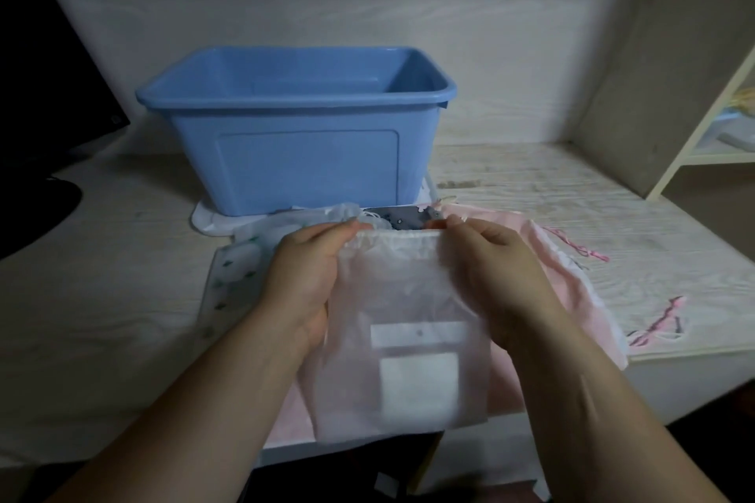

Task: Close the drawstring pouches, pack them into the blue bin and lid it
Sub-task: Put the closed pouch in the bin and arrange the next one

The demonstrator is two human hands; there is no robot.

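A sheer white drawstring pouch point(408, 323) is held up in front of me, with a white card and a white square visible through it. My left hand point(306, 274) pinches its top hem at the left corner, and my right hand point(494, 270) pinches the right corner. The pouch mouth is stretched flat between them. The blue bin point(302, 159) stands open and without a lid just behind, on the table. A pink pouch point(572, 278) lies under and right of the white one. A white pouch with green marks point(233, 278) lies at the left.
A dark monitor and its round base point(36, 200) stand at the far left. A white sheet point(208, 221) pokes out under the bin. Pink drawstrings point(662, 319) trail on the table at right. A cream shelf point(711, 127) stands at the far right.
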